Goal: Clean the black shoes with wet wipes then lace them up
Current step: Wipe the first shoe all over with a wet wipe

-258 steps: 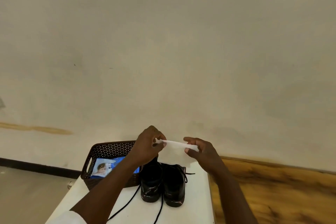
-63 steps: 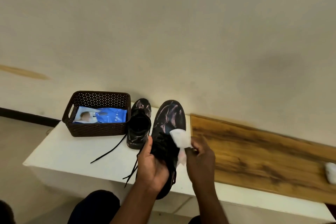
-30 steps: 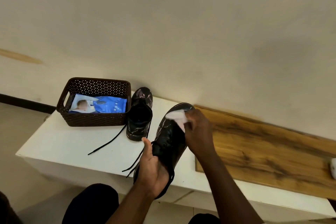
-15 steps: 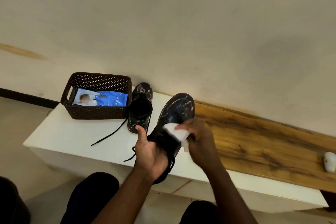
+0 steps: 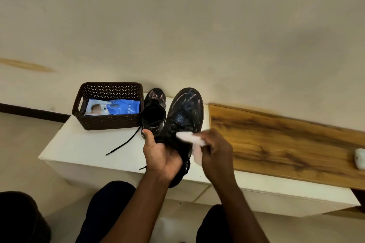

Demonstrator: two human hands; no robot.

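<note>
Head view, the only one, w/ the basket (image 5: 110,122) as landmark.

The left hand (image 5: 161,157) is gripping one black shoe (image 5: 184,116) from underneath at the heel end, thumb up along its side, holding it tilted above the white table (image 5: 83,150), toe pointing away. This shoe is sitting right of the basket, w/ the second shoe (image 5: 154,112) between them.

The right hand (image 5: 215,150) is pinching a white wipe (image 5: 190,139) in curled fingers and pressing it on the held shoe's upper, around the lace area. The wipe is blurred, so it's probably mid-stroke.

The second shoe is standing on the table, touching or just beside the basket's right wall, toe to the wall. A loose lace (image 5: 123,143) is trailing from it across the table, in front of the basket.

Inside the basket a blue and white wipes pack (image 5: 112,107) is lying flat.

Progress, as a guess: cleaning is under way on shoe no. 1. Its toe is looking shiny and streaked, maybe wet. Shoe no. 2 is showing pale streaks too, so can't tell if it's been wiped. Lacing isn't done on either, as far as visible. So roughly early-to-mid: finishing wiping, then all the lacing is left.

Far right of the basket, a small white object (image 5: 359,159) is sitting on the wooden board (image 5: 276,140); can't tell what it is.
</note>
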